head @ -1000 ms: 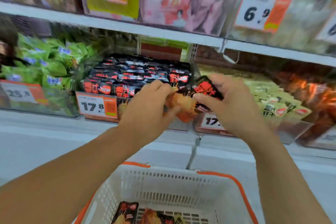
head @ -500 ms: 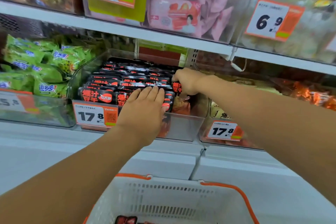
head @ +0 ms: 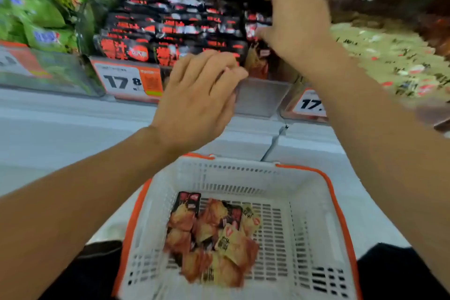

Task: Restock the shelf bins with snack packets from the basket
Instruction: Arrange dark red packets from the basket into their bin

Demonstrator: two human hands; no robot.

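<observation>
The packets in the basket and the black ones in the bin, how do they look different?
The packets in the basket lie jumbled in a loose heap; the black packets in the bin sit packed in neat rows. The basket ones show mostly orange-brown, some beige; the bin ones show black with red print. Both are small snack packets.

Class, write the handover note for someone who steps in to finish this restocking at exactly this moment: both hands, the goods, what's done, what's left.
Left hand: open, empty, at the front edge of the middle bin.
Right hand: open, empty, over that bin's right side.
Black-and-red packets fill most of the bin; its front right corner looks sparse.
White basket below holds a pile of packets.
Left: move the pile to the bins.
</observation>
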